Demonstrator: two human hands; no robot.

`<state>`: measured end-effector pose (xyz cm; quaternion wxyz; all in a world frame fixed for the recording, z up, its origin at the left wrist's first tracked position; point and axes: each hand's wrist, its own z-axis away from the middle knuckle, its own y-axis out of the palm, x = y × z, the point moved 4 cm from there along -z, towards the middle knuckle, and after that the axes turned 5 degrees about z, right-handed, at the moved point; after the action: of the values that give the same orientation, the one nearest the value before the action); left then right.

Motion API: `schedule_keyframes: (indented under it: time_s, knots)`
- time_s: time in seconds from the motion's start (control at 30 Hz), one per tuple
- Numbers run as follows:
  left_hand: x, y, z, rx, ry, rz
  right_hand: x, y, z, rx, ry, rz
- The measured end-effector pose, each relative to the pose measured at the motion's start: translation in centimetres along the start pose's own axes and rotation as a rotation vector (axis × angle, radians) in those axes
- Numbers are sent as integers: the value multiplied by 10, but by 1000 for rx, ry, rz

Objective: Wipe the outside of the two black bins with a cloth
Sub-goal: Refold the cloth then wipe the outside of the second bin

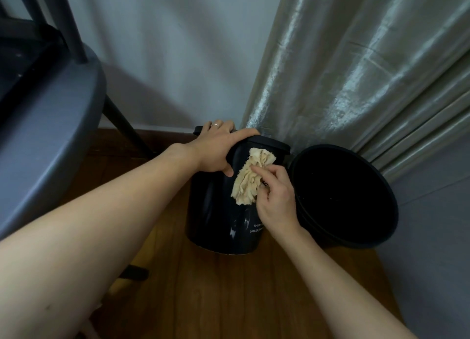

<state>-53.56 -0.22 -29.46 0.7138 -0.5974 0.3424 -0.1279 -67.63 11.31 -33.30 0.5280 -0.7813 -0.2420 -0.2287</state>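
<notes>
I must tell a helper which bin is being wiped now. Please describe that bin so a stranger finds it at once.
Look at the shiny curtain in the corner; two black bins stand on the wooden floor at its foot. The lidded bin is the left one, with the left hand on its rim and a beige cloth against its side. Its neighbour, the open bin, has no lid.

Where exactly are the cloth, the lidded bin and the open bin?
cloth (250, 176): head view, middle of its crumpled folds.
lidded bin (213, 211): head view, bare front wall.
open bin (386, 193): head view, right rim.
</notes>
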Motion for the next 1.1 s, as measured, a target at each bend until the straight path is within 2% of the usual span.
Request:
schedule_keyframes:
  time_s: [0.1, 0.2, 0.4, 0.63, 0.7, 0.83, 0.97, 1.1]
  knots:
    - [0, 1, 0, -1, 1, -2, -4, -5, -6, 48, -178, 108]
    - [-1, 1, 0, 3, 10, 4, -9, -9, -11, 62, -247, 232]
    - [-1, 2, -1, 1, 22, 2, -3, -10, -14, 1, -222, 352]
    - [-5, 2, -2, 5, 32, -10, -5, -4, -15, -118, -89, 507]
    - [-4, 2, -2, -9, 46, 8, -5, 1, -14, -149, -51, 497]
    - [-2, 2, -2, -18, 50, 10, -3, 11, -10, -200, -122, 293]
    - [-1, 3, -2, -14, 44, 10, -9, 19, -1, -225, -5, 230]
    - [0, 2, -2, -17, 44, 18, -7, 31, 10, -138, 9, 260]
